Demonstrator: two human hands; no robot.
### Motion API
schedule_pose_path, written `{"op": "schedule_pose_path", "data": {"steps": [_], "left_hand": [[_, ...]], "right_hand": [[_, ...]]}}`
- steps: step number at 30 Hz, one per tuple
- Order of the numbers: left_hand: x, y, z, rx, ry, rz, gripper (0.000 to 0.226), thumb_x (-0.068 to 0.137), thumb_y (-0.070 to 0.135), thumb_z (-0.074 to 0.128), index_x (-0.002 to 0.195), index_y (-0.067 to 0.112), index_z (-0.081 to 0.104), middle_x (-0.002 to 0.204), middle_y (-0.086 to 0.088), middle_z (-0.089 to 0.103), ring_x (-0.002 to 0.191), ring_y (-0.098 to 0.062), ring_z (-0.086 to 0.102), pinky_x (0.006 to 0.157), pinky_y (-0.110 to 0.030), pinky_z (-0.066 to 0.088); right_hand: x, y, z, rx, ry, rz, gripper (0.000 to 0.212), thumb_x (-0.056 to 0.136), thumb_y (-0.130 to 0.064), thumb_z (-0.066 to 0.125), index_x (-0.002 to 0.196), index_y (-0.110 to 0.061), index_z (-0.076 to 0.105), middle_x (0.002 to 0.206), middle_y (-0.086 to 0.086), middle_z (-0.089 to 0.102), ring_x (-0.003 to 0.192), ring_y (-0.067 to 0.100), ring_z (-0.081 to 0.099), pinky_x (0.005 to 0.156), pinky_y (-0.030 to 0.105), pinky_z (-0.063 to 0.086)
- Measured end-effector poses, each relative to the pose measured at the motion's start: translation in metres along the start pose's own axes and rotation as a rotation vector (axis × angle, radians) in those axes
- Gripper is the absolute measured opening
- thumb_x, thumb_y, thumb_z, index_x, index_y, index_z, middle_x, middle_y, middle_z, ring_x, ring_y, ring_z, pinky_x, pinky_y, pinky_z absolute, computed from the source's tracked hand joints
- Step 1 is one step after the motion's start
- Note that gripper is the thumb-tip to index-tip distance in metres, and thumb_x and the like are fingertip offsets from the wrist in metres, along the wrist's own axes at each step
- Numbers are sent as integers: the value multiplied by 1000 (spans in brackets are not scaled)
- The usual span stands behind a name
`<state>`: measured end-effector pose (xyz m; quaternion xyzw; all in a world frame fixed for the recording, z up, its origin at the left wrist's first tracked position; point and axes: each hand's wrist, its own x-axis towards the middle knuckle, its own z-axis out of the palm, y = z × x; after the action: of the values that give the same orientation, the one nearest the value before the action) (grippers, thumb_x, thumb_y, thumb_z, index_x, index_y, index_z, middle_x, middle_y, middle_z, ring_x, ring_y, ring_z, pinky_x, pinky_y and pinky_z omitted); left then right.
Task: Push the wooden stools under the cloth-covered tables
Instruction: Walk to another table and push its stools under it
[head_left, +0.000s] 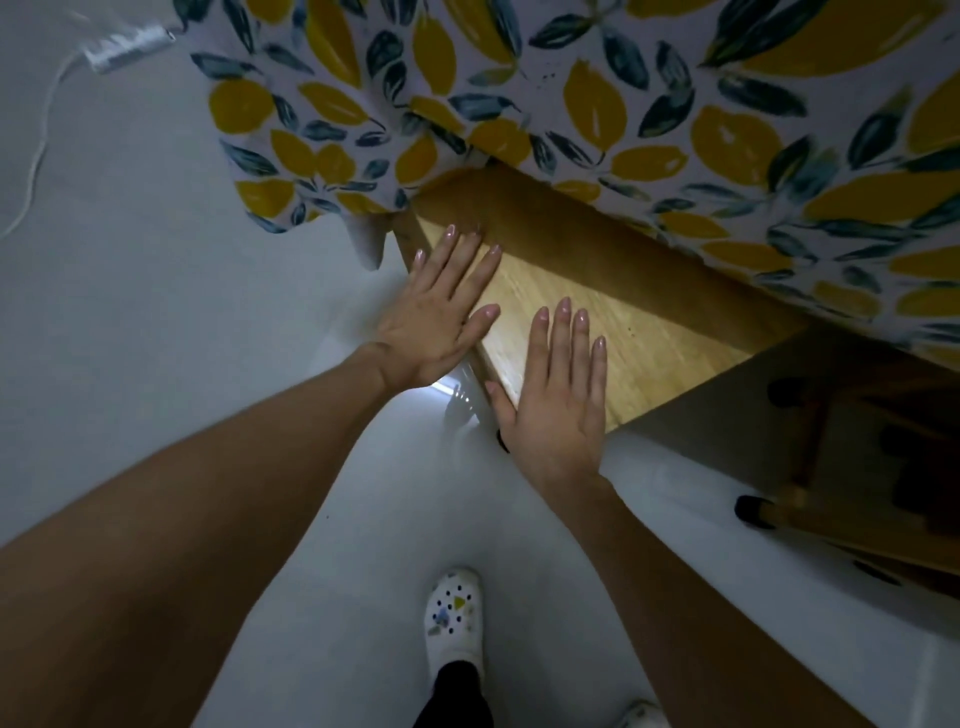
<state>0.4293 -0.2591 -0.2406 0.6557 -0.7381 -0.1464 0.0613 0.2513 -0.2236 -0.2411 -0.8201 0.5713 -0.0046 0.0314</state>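
White cable w/ adapter (127, 44) lies on the grey floor (156, 312), far left. Left hand (441, 317) flat, fingers straight, pressing the light wooden rectangular stool seat (639, 322) at its near edge. Right hand (558, 395) likewise flat on it, gripping nothing. Seat's far part sits under the lemon-print cloth (675, 104) of the table. Another wooden stool (857, 499) stands right.

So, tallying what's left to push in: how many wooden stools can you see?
2. One stool lies under both hands, its far end already beneath the lemon-print cloth. A second stool stands at right, mostly in shadow. The cloth may hide others.
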Motion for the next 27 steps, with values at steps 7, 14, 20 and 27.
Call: {"op": "schedule_pose_path", "data": {"steps": [7, 14, 20, 27], "left_hand": [[-53, 40, 17, -47, 89, -170, 61, 97, 49, 21, 151, 23, 11, 161, -3, 6, 148, -23, -1, 119, -49, 5], [-149, 115, 42, 53, 67, -297, 59, 97, 50, 26, 147, 19, 31, 148, -10, 41, 137, -26, 32, 116, -45, 12], [-130, 97, 30, 118, 108, -131, 69, 91, 63, 32, 144, 20, 37, 151, -12, 35, 142, -29, 25, 118, -45, 5], [-101, 75, 22, 145, -18, -35, 83, 84, 77, 26, 151, 31, 9, 161, -1, 3, 148, -23, -5, 120, -45, 4]], "right_hand": [[-35, 34, -3, -44, -97, -189, 79, 97, -56, 29, 153, -5, 7, 162, 18, 2, 150, 32, -2, 120, 51, 12], [-80, 103, -16, -85, -151, -520, 84, 93, -54, 44, 153, -5, 13, 162, 17, 6, 150, 32, 4, 117, 52, 19], [-97, 97, -18, -67, -120, -328, 89, 89, -68, 32, 152, -6, 21, 160, 22, 14, 148, 39, 10, 118, 56, 13], [-90, 92, -13, -25, -86, -257, 92, 86, -74, 39, 151, -10, 27, 160, 17, 18, 148, 36, 11, 119, 54, 15]]}}
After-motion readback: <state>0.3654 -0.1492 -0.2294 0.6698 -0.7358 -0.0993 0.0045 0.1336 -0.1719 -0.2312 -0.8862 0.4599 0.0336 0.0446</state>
